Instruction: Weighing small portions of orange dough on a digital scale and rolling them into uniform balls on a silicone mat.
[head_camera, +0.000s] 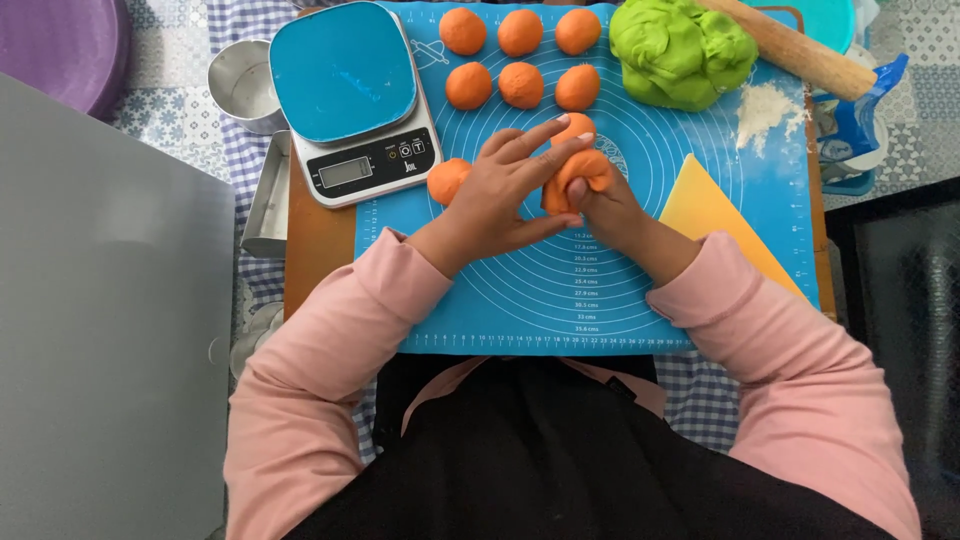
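Place: a home kitchen table, set up for baking.
Evidence: blue silicone pastry mat (600, 300), digital kitchen scale (350, 100), wooden rolling pin (800, 50), checked tablecloth (700, 400), spilled flour (765, 105).

The left hand (500, 195) covers most of the right hand (600, 205) and part of the orange dough lump (578, 175) between them. The rolling pin (800, 50) and purple lid (60, 45) run off the top edge, and the scale's (345, 80) display is too small to read.
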